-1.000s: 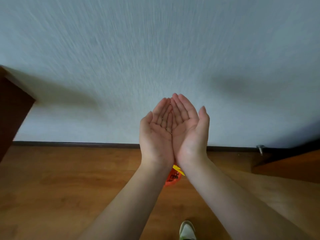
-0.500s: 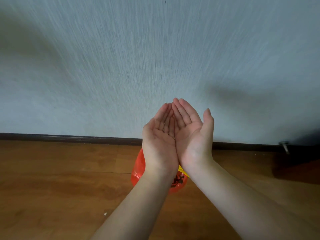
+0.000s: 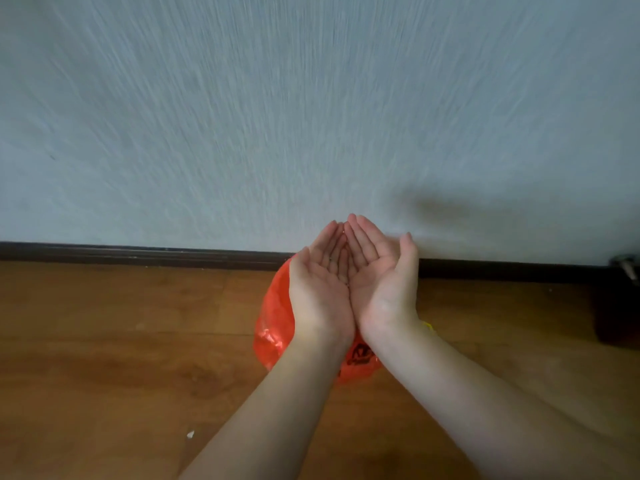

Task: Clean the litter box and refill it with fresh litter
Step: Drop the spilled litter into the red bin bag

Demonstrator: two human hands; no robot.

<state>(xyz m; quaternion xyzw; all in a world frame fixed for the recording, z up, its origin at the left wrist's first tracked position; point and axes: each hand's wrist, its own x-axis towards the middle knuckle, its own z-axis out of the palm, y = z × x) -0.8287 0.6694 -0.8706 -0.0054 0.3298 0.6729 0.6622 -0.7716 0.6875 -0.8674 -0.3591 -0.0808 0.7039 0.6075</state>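
Left hand and right hand were cupped together palms-up, grip released, holding nothing visible. Below them an orange bag lay on the floor near the baseboard, probably for waste.

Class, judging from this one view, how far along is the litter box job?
Done: nothing shown; no litter box is in view. In hand: left hand and right hand cupped together, palms up, empty, above an orange plastic bag on the wooden floor. Left: cleaning and refilling.
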